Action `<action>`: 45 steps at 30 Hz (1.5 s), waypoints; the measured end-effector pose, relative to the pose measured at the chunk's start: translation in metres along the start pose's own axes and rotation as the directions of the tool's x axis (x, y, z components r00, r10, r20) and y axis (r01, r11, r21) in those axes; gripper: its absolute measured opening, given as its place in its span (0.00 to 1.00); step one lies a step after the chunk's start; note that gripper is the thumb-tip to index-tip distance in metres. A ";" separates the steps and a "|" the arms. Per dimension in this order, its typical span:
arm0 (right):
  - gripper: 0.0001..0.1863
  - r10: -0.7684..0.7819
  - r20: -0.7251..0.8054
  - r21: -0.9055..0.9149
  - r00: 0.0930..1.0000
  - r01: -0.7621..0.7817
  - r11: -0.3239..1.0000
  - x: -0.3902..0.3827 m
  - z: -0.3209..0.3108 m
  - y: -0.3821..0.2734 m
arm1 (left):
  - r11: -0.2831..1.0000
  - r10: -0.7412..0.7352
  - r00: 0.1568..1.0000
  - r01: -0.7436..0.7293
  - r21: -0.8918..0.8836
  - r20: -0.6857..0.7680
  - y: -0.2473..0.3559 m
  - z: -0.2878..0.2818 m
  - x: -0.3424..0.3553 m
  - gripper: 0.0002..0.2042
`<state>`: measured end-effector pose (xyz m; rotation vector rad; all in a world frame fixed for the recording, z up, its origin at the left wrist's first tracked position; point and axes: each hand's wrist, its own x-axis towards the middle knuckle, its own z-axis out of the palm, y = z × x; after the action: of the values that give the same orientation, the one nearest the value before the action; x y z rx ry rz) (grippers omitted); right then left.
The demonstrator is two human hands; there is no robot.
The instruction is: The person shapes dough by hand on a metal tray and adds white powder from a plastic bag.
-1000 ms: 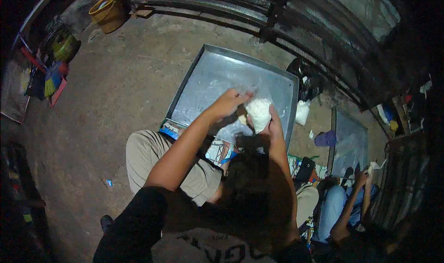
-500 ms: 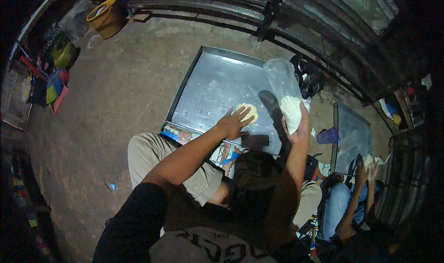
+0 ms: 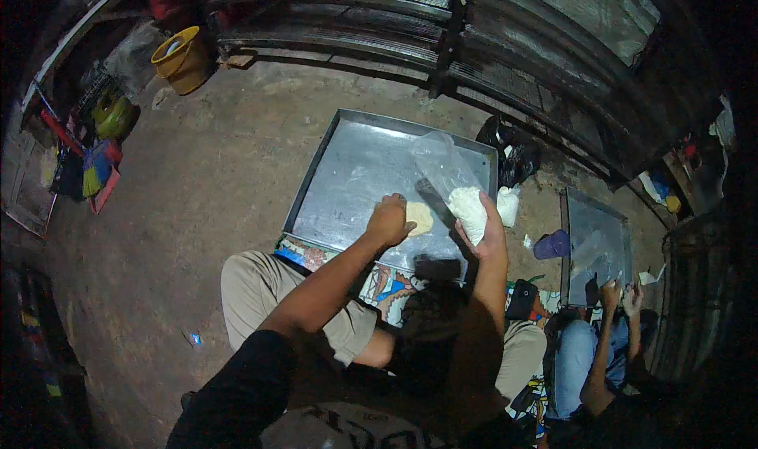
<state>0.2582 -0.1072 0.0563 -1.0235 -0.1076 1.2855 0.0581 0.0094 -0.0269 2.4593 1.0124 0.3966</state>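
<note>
A flat round of pale dough (image 3: 421, 219) lies on a wide metal tray (image 3: 347, 165) in front of me. At its left edge is my left hand (image 3: 387, 221), closed with fingers bent and thumb against the dough; the fingertips are partly hidden. My right hand (image 3: 493, 234) is wrapped round a clear plastic bag of white powder (image 3: 468, 210). The bag's loose upper part leans left over the tray, and its filled end rests in my palm.
A person's hands (image 3: 621, 295) work at a second metal tray (image 3: 600, 236) on the right. Between the trays stand a purple cup (image 3: 551, 245) and a small white bag (image 3: 509, 206). A black plastic bag (image 3: 517, 158) sits behind; a yellow bucket (image 3: 181, 62) is far left.
My left hand has gone from lying spread on the dough to curling at its left edge. The powder bag, in my right hand, now leans further left over the tray. The view has shifted slightly.
</note>
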 end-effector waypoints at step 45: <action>0.24 0.105 0.021 -0.055 0.994 -0.103 0.993 0.037 0.010 0.056 | 0.253 -0.114 0.986 0.149 -0.956 0.123 0.036 -0.006 0.006 0.27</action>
<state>0.2234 -0.0746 0.0072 -1.0715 -0.1082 1.3961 0.0817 -0.0072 -0.0032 1.1894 0.6022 0.6695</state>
